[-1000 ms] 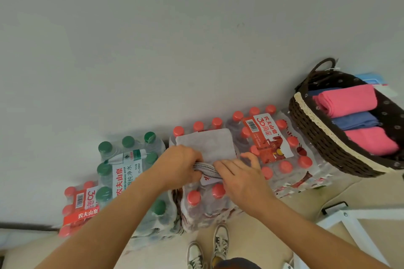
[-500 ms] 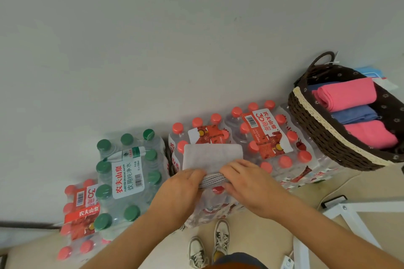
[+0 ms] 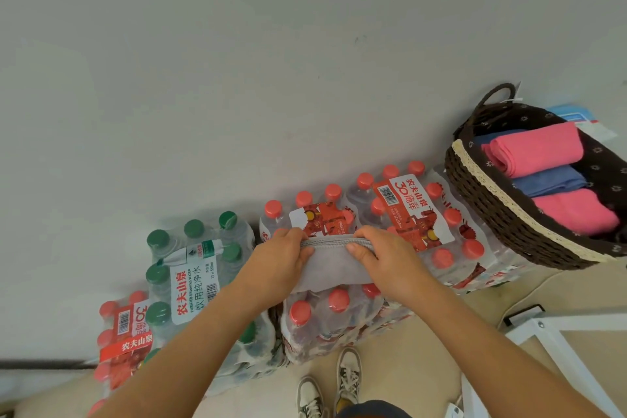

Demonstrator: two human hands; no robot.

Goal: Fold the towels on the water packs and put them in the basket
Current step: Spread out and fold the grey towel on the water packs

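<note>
Pale grey wall (image 3: 237,78) fills the upper half of the head view; beige floor (image 3: 424,366) shows below. Shrink-wrapped bottle packs stand along the foot of the wall: a low red-capped pack (image 3: 122,339) at far left, a green-capped pack (image 3: 190,268) beside it, then a central red-capped pack (image 3: 325,316) and a right red-capped pack (image 3: 417,210) just beside it.

The grey towel (image 3: 330,268), folded into a short band, lies across the top of the central red-capped pack, with bottle caps showing beyond its far edge and on the near side. Its far edge shows several stitched layers stacked together. The left hand (image 3: 278,258) grips the band's left end and the right hand (image 3: 386,261) its right end. On each hand the fingers curl over the far edge and the thumb presses on the upper face of the cloth. The hands are apart, with cloth visible between them.

A dark woven basket (image 3: 492,204) with a cream rim band and a loop handle sits at right, just beside the right red-capped pack; what it rests on cannot be told. Inside lie three folded towels side by side: a pink towel (image 3: 536,149) farthest, a blue towel (image 3: 549,180) in the middle and a second pink towel (image 3: 576,210) nearest. A pair of shoes (image 3: 346,373) stands on the floor at the bottom, and a white frame (image 3: 559,349) occupies the lower right corner.
</note>
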